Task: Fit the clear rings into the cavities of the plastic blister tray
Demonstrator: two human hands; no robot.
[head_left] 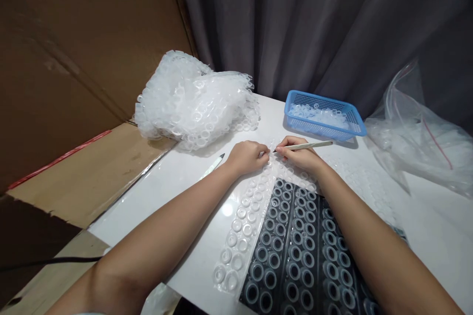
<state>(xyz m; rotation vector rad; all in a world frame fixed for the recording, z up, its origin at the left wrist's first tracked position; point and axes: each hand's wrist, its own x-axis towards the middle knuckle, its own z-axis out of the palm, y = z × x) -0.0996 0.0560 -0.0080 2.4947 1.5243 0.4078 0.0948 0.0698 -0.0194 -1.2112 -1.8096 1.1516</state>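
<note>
My right hand [298, 155] grips a slim, pale pen-shaped tool [310, 145], its dark tip pointing left toward my other hand. My left hand [248, 157] is closed, with thumb and forefinger pinched at the far end of a clear plastic strip [246, 229] bearing rows of small round rings. Exactly what lies between the fingertips is too small to make out. Under my right forearm, more ring strips rest on a black sheet [286, 256]. A second pen-shaped tool [213, 166] with a dark tip lies on the table left of my left hand.
A large heap of clear ringed plastic strips [192, 103] stands at the back left. Behind my right hand is a blue basket [353, 128] holding small clear pieces. A clear bag [424, 142] lies at right. Cardboard [92, 172] borders the white table [155, 197] on the left; a grey curtain [314, 24] hangs behind.
</note>
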